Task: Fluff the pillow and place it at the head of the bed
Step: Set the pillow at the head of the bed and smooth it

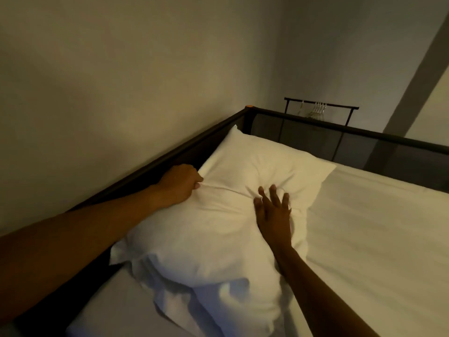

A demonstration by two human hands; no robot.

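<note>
A white pillow (218, 229) lies lengthwise on the bed's white sheet (379, 239), its far corner tucked into the corner of the dark bed frame (364, 136). My left hand (178, 184) is closed on a fold of the pillowcase at the pillow's left edge, beside the side rail. My right hand (273, 212) rests flat on the pillow's right side with fingers spread, pressing a dent into it. The pillow's near end is crumpled and loose.
A wall runs along the bed's left side. The frame's dark side rail (145, 171) stands between wall and pillow. Behind the end panel is a black clothes rail (320, 105) with several hangers. Bare sheet stretches to the right of the pillow.
</note>
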